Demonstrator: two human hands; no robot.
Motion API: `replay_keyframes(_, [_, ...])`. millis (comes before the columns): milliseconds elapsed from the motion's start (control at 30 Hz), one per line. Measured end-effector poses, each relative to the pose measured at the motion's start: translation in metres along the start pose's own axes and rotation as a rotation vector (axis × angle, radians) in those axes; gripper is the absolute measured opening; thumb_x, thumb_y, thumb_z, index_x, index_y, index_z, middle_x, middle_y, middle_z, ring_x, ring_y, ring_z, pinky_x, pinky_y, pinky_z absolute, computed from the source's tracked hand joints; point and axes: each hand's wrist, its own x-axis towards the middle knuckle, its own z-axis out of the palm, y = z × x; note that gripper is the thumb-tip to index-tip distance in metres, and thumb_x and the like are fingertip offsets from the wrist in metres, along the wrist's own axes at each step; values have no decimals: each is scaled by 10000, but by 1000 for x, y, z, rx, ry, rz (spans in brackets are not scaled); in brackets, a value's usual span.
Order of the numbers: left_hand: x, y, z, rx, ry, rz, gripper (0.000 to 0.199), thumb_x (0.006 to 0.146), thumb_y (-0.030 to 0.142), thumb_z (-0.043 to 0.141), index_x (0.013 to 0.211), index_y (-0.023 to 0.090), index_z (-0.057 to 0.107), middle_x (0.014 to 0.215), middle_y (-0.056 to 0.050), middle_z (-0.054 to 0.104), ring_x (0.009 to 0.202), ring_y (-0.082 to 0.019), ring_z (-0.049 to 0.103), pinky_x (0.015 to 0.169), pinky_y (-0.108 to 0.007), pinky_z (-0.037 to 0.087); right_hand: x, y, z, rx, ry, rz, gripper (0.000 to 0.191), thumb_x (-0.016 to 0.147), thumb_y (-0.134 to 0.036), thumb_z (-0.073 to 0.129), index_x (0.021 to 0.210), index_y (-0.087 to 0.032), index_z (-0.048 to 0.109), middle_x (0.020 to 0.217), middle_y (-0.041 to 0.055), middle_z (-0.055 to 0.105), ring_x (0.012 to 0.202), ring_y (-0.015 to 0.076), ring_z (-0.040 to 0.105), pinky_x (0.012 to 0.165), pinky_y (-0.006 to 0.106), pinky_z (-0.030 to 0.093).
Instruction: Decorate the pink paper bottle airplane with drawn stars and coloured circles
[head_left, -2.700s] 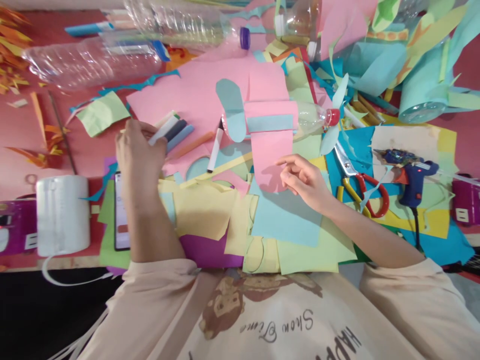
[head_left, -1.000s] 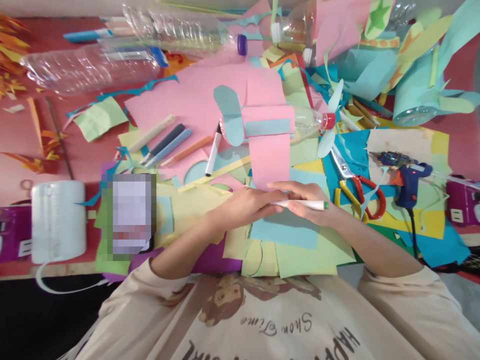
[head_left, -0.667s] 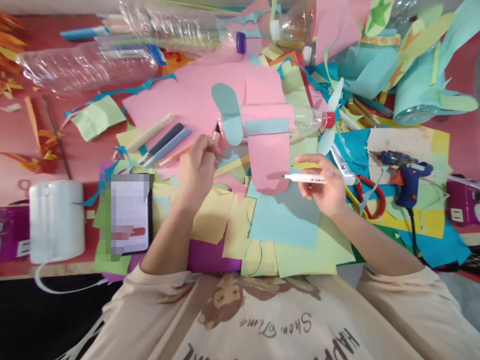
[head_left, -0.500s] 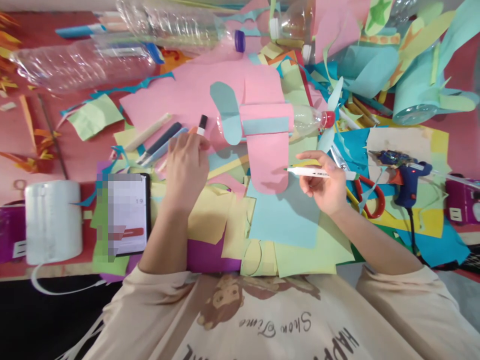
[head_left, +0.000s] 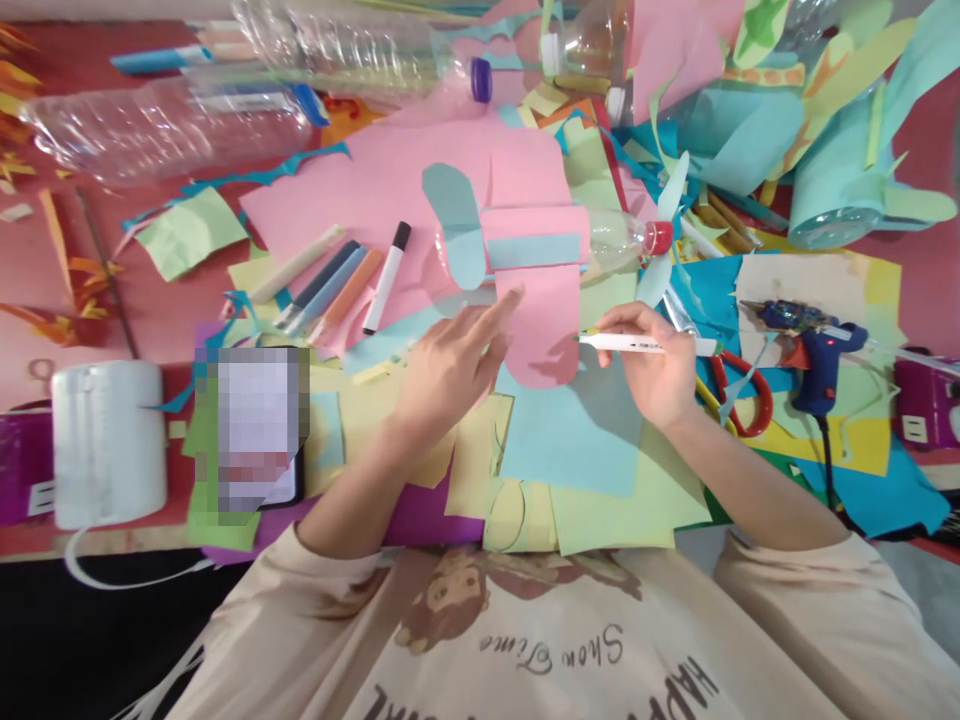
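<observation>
A paper-and-bottle airplane lies in the middle, with pink wings (head_left: 534,330), a blue strip (head_left: 534,250), a teal tail piece (head_left: 459,225) and a red cap (head_left: 658,238). My left hand (head_left: 457,365) is open and empty, its index fingertip at the left edge of the lower wing. Right of that wing, my right hand (head_left: 656,365) holds a white marker (head_left: 622,343), its green tip pointing left at the wing's edge. Several pens lie to the left, among them a white marker with a black cap (head_left: 387,278) and an orange one (head_left: 349,292).
Plastic bottles (head_left: 172,130) lie at the back left. To the right are a blue glue gun (head_left: 821,365), red-handled scissors (head_left: 754,400) and a teal paper-covered cup (head_left: 832,190). A phone (head_left: 259,425) and a white box (head_left: 109,440) sit at left, amid coloured paper scraps.
My left hand has let go of the black-capped marker, which now lies beside the other pens, and has moved right to the lower wing. My right hand has barely moved.
</observation>
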Motion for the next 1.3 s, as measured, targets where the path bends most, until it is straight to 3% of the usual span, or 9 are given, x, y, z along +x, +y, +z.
replay_keyframes(133, [0,-1,11,-276,16,-93,430,925,231,424,1350,242,489,1073,-55,653,781,-102,600,701,-217,495,-1,2,2,-51,-59,45,430,793,-577,460,933,-209,632,828,43,689,807,217,665,804,396,506])
replay_keyframes(233, [2,-3,11,-420,33,-134,392,883,217,488,1267,217,569,1002,-39,656,744,-86,574,698,-204,492,-3,3,3,-39,-107,1,465,820,-593,426,1013,-222,631,1014,62,698,1023,262,650,952,458,468])
replay_keyframes(333, [2,-1,9,-475,7,-182,366,846,210,530,1201,186,616,897,-24,646,715,-83,554,679,-201,482,-5,3,3,-26,-145,-6,476,831,-602,416,1026,-230,638,1054,60,703,1082,274,635,987,472,454])
replay_keyframes(533, [-1,3,9,-462,-135,-145,341,836,227,526,1161,184,620,772,12,590,637,-75,521,610,-200,442,-7,6,-3,-43,-210,-4,435,869,-568,434,1052,-242,657,961,30,735,957,233,678,871,400,499])
replay_keyframes(700, [0,2,9,-212,-138,-99,377,825,225,586,1201,214,560,666,56,508,603,-89,471,721,-245,445,-9,11,-7,-167,-293,52,483,889,-610,405,1087,-242,647,1026,40,715,1000,227,658,886,384,476])
replay_keyframes(933, [1,3,11,79,-225,-53,478,839,310,604,1296,223,493,676,38,528,617,-125,507,700,-255,439,-8,11,-7,-263,-405,133,462,923,-580,385,1108,-235,630,1078,56,693,1043,234,644,898,393,462])
replay_keyframes(1000, [0,5,11,135,-259,-69,474,852,359,596,1295,225,498,683,30,543,602,-128,509,680,-250,440,-8,10,-7,-301,-381,141,449,922,-575,389,1081,-237,638,1061,49,695,1011,224,647,853,372,474])
replay_keyframes(1167, [-1,11,8,187,-331,-87,482,852,384,598,1300,236,499,761,13,577,613,-132,509,716,-263,459,-6,2,-8,-336,-269,145,471,896,-608,393,1034,-220,623,918,52,711,753,190,666,533,288,424])
replay_keyframes(1300, [-2,13,8,191,-373,-92,521,871,392,570,1343,199,467,809,-13,598,655,-151,534,747,-287,466,-3,-3,-12,-284,-182,60,423,875,-578,437,1052,-228,596,754,11,678,586,162,628,469,279,378])
